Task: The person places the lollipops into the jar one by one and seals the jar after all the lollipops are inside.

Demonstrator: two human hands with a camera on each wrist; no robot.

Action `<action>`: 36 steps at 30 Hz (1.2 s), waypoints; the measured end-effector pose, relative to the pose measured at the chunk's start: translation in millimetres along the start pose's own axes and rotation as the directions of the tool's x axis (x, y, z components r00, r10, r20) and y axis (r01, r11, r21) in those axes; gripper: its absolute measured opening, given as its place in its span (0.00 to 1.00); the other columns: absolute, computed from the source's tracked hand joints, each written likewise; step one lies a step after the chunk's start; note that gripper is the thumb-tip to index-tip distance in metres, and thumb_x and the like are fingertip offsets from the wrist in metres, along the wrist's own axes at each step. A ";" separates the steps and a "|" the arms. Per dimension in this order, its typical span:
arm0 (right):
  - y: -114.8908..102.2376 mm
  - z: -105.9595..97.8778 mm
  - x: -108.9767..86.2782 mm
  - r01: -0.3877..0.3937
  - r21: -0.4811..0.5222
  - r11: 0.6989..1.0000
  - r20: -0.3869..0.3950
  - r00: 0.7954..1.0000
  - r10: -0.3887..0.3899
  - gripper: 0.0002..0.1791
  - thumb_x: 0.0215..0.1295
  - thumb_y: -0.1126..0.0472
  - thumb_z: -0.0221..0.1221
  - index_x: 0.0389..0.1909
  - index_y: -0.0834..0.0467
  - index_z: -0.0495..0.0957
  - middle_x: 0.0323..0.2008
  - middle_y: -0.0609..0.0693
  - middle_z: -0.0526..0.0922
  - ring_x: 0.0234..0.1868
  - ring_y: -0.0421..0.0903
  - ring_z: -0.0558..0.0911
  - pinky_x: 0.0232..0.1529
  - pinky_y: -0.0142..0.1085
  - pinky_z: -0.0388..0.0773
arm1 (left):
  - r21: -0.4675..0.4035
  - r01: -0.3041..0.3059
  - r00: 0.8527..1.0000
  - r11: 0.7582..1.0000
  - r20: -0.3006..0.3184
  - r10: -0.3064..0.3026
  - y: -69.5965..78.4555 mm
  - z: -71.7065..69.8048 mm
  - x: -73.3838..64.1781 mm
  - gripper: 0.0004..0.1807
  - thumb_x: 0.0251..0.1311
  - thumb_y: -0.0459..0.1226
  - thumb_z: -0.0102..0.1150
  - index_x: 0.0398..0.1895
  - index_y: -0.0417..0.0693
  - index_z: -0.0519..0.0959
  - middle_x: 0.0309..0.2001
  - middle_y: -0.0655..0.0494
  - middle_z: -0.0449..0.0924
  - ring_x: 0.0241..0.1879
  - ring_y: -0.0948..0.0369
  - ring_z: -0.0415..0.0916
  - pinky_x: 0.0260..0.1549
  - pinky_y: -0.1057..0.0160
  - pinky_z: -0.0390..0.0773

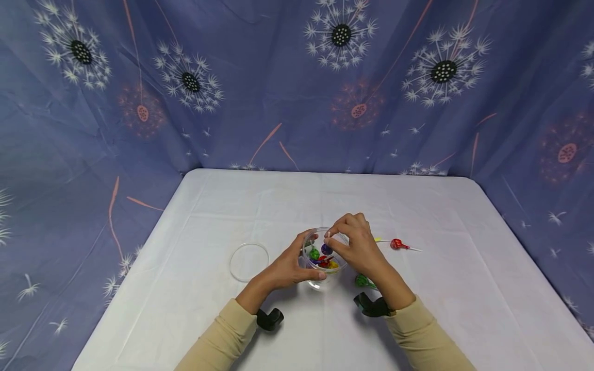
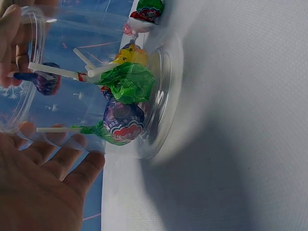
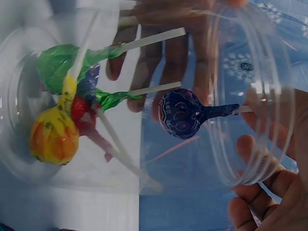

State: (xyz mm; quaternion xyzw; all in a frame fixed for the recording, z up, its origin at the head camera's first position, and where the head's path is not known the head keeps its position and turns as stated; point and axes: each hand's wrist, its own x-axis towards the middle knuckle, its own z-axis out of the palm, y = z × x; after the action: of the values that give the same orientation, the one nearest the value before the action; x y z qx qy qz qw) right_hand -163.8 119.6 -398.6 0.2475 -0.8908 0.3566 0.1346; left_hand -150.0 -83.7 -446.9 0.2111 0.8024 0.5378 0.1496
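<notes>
Near the table's middle, my left hand (image 1: 289,267) grips a clear plastic jar (image 1: 319,285) around its side, the thumb at the front. My right hand (image 1: 356,245) is at the jar's mouth and pinches the white stick of a purple-wrapped lollipop (image 3: 182,114). Its ball hangs just inside the jar, above the others. At the bottom lie several wrapped lollipops: green (image 3: 55,67), yellow and orange (image 3: 54,136), red (image 3: 83,115) and another purple one (image 2: 123,118). Their sticks point in different directions. In the head view, my right fingers partly hide the jar's rim.
To the left of the jar a clear round ring-like lid (image 1: 230,263) lies on the white-covered table (image 1: 185,309). A red lollipop (image 1: 396,244) lies at the right, with a bit of yellow beside it. A green lollipop (image 1: 362,280) is partly behind my right wrist. A patterned blue curtain (image 1: 278,77) hangs behind.
</notes>
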 end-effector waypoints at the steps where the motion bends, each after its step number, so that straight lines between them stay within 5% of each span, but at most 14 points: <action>1: 0.5 1.0 0.1 0.006 -0.012 1.000 -0.004 1.000 -0.006 0.04 0.54 0.61 0.67 0.27 0.50 0.82 0.35 0.45 0.75 0.41 0.43 0.64 0.45 0.41 0.62 | 0.002 0.001 1.000 1.000 0.000 -0.001 0.1 0.0 0.0 0.51 0.46 0.52 0.70 0.70 0.73 0.47 0.66 0.50 0.62 0.61 0.52 0.66 0.59 0.52 0.67; 18: 1.7 3.0 -1.2 0.048 -0.104 0.993 -0.039 0.998 -0.053 0.06 0.53 0.60 0.68 0.33 0.51 0.84 0.34 0.46 0.74 0.41 0.44 0.65 0.44 0.41 0.63 | 0.009 0.000 1.000 1.000 0.001 0.000 -0.2 1.0 0.6 0.53 0.46 0.54 0.70 0.72 0.66 0.47 0.71 0.52 0.56 0.65 0.53 0.63 0.63 0.50 0.64; 25: 2.2 -9.6 -4.0 0.039 -0.039 0.999 -0.060 0.997 -0.041 0.06 0.55 0.60 0.67 0.35 0.51 0.83 0.35 0.47 0.75 0.42 0.43 0.64 0.44 0.40 0.63 | 0.025 0.022 1.000 0.999 -0.016 -0.022 0.3 1.7 0.3 0.53 0.45 0.54 0.71 0.71 0.70 0.47 0.71 0.54 0.57 0.66 0.54 0.62 0.65 0.48 0.62; 36: 14.0 -35.7 -13.0 0.004 -0.072 0.997 -0.135 0.991 -0.014 0.07 0.52 0.63 0.68 0.33 0.52 0.84 0.34 0.47 0.76 0.43 0.44 0.65 0.41 0.41 0.64 | 0.031 0.021 0.999 0.999 -0.025 -0.020 2.7 3.5 0.0 0.53 0.45 0.51 0.72 0.71 0.69 0.48 0.71 0.55 0.57 0.69 0.52 0.58 0.68 0.48 0.57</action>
State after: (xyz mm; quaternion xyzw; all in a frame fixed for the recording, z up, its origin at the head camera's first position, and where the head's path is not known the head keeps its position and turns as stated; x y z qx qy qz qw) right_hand -158.1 157.8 -386.7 0.2217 -0.8907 0.3398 0.2051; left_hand -147.9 -80.0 -445.7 0.1986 0.8147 0.5260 0.1418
